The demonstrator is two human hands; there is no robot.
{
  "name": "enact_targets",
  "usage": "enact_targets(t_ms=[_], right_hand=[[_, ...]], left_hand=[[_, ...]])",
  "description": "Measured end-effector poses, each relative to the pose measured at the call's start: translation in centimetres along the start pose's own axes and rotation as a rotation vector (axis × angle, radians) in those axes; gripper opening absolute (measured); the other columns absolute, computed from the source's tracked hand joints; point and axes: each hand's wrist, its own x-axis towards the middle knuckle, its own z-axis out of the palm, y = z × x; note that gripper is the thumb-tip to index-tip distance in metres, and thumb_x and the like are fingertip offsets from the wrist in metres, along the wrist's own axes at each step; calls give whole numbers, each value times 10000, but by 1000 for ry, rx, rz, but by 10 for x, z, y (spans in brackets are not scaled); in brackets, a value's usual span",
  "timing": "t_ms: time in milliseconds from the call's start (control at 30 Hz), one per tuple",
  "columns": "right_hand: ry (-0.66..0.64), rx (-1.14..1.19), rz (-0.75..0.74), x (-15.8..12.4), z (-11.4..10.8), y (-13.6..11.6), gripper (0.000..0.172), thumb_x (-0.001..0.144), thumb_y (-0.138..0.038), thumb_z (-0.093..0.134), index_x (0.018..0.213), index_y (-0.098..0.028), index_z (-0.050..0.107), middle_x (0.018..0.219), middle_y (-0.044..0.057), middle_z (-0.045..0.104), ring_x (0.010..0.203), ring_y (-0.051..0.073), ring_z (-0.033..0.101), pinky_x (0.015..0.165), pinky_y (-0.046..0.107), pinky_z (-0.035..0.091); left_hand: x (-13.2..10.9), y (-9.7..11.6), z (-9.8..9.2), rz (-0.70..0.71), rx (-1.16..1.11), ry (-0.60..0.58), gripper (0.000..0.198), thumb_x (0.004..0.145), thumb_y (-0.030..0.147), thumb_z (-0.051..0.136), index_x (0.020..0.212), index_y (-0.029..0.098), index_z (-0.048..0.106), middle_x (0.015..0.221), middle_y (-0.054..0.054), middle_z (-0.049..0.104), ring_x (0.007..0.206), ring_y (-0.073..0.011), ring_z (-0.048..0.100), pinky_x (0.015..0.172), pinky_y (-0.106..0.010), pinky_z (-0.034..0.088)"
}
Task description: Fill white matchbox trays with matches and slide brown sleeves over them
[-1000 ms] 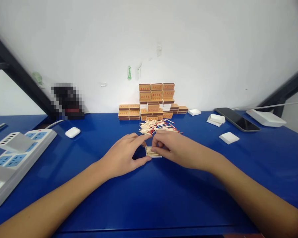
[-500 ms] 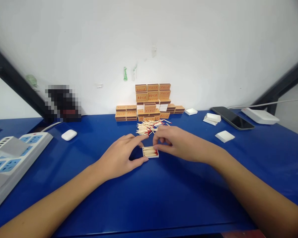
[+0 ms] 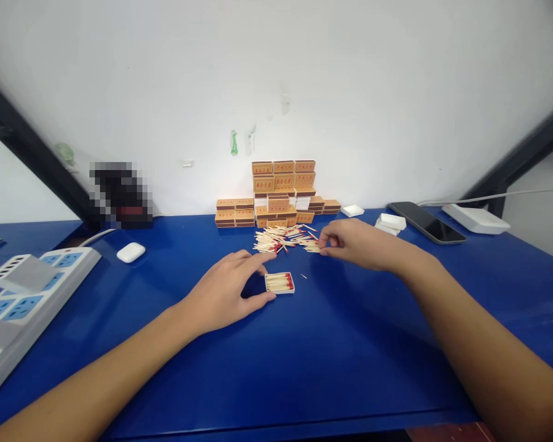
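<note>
A small white matchbox tray (image 3: 280, 292) lies on the blue tabletop with a layer of matches (image 3: 279, 282) in it, red heads to the right. My left hand (image 3: 225, 288) steadies its left end, thumb at the near corner and a fingertip at the far one. Beyond the tray is a loose heap of matches (image 3: 276, 236), heads pointing several ways. At the heap's right side my right hand (image 3: 354, 242) has thumb and fingers pinched on the ends of some matches (image 3: 311, 245); how many is hidden.
Stacked orange matchboxes (image 3: 283, 182) stand against the wall behind the heap. White trays (image 3: 391, 222), a phone (image 3: 426, 222) and a white flat device (image 3: 475, 218) lie at the right. At the left are a white earbud case (image 3: 131, 252) and a power strip (image 3: 50, 301).
My right hand has moved from the tray away to the right side of the match heap. My left hand stays at the tray. A small sliver now shows right of the tray.
</note>
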Motion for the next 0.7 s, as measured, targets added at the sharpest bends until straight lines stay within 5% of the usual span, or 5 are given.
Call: enact_targets(t_ms=[500, 700], right_hand=[[-82, 73, -38, -2, 7, -2, 128, 888, -294, 600, 830, -202, 667, 769, 38, 691, 641, 176, 570, 591, 300, 389], [12, 172, -243, -13, 6, -43, 137, 953, -282, 584, 844, -215, 632, 794, 16, 650, 709, 164, 553, 644, 288, 396]], left_hand=[[0, 0, 0, 5, 4, 8, 609, 957, 381, 719, 1502, 253, 479, 1153, -33, 750, 1113, -260, 651, 1030, -469, 525], [0, 2, 1, 2, 5, 2, 630, 952, 367, 733, 1510, 244, 469, 1162, -30, 750, 1109, -254, 644, 1023, -451, 524]])
